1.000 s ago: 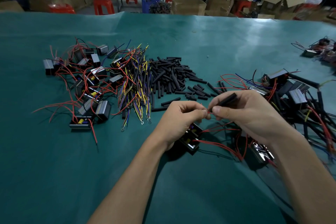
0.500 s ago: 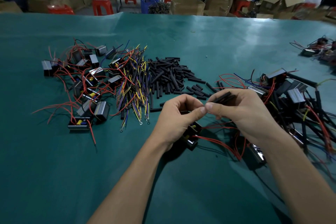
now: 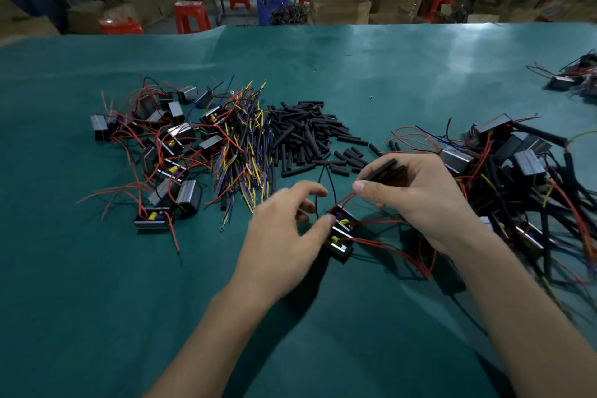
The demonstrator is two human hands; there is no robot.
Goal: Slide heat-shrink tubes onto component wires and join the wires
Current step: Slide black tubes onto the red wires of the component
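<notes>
A small black component (image 3: pixel 340 237) with red wires (image 3: pixel 391 245) and two thin black wires (image 3: pixel 327 181) lies on the green table between my hands. My left hand (image 3: pixel 284 229) hovers over its left side with fingers loosely spread and the thumb tip touching its edge. My right hand (image 3: pixel 416 200) grips several black heat-shrink tubes (image 3: pixel 384 168) against the palm. Its thumb and forefinger sit at a red wire just above the component. A loose pile of heat-shrink tubes (image 3: pixel 303 136) lies behind my hands.
A bundle of coloured wires (image 3: pixel 245 152) lies left of the tube pile. Further left sits a heap of components with red wires (image 3: pixel 161 145). On the right lies another tangle of components (image 3: pixel 517 171). More parts (image 3: pixel 578 77) rest at the far right edge. Stools and boxes stand beyond the table.
My left hand has let go of the wire it pinched together with my right hand and dropped to the component. My hands have drawn apart, and two black wires now stand free.
</notes>
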